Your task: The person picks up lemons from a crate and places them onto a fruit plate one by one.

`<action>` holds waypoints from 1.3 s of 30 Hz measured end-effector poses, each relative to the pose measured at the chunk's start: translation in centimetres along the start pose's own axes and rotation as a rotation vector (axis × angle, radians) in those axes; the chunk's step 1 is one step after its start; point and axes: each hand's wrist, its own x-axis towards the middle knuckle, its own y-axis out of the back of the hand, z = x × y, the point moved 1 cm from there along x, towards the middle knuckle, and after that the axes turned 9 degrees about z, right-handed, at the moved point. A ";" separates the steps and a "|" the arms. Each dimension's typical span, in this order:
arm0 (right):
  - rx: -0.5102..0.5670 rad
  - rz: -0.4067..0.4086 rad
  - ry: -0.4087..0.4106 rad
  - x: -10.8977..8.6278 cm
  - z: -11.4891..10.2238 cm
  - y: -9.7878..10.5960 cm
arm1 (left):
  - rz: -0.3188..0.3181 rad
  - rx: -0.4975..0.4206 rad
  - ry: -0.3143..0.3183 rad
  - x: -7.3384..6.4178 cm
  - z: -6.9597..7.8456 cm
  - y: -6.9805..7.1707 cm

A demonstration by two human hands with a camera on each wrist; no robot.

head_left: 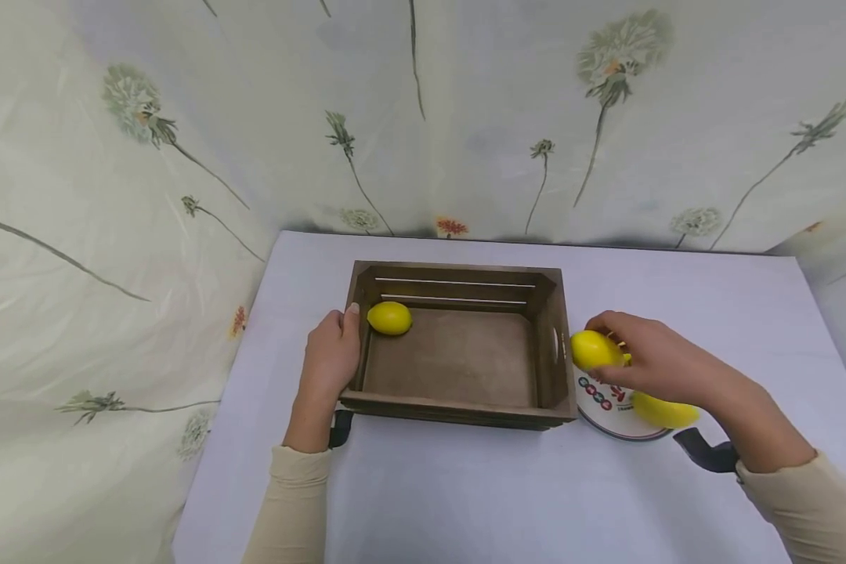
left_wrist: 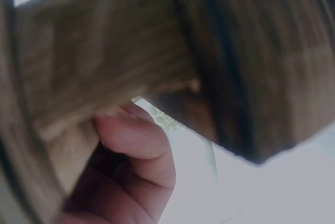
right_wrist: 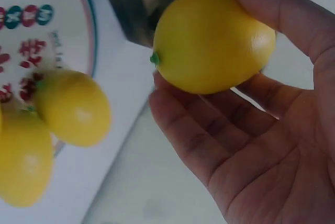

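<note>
A brown slatted wooden crate stands on the table, and my left hand grips its left end wall. In the left wrist view the curled fingers bend under a wooden slat. One yellow lemon lies inside the crate, in the far left corner. Just outside the crate's right end, my right hand holds another lemon between thumb and fingers, above a white printed plate. The right wrist view has two lemons on that plate, partly hidden by my arm in the head view.
A white cloth covers the table. Behind and to the left hang pale curtains with a dandelion pattern. The plate sits close against the crate's right end. Dark straps with camera mounts are on both wrists.
</note>
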 end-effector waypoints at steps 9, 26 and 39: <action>-0.014 -0.028 -0.049 0.3 1.9 -2.7 | 0.008 -0.001 -0.014 0.0 -0.1 -0.1; -0.194 0.017 -0.063 0.1 2.9 -5.7 | 0.009 -0.002 -0.015 -0.1 -0.1 -0.1; -0.381 0.058 0.004 0.3 2.1 -6.8 | 0.001 0.011 -0.007 -0.1 0.1 0.1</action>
